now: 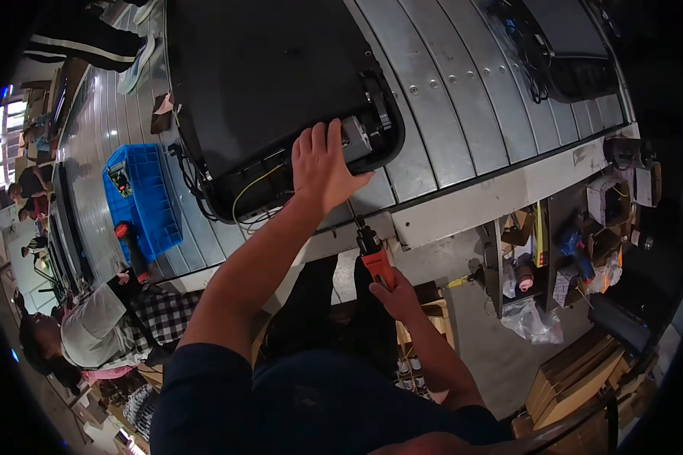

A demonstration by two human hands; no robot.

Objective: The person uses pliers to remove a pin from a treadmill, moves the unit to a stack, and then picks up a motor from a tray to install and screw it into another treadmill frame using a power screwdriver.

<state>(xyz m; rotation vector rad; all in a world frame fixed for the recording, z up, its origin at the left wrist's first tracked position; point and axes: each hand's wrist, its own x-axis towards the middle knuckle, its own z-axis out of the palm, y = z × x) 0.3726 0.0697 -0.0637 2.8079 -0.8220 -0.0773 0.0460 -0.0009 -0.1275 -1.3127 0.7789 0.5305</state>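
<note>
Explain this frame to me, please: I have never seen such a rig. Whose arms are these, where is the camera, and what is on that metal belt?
The single picture comes from a camera worn on a person's head, looking down through a fisheye lens. The left hand presses on a large black flat panel lying on a ribbed grey metal conveyor. The right hand grips an orange-and-black electric screwdriver, its bit pointing up at the panel's edge. A blue plastic crate sits further along the belt. A co-worker in a grey top sits alongside. Cardboard boxes lie on the floor.
</note>
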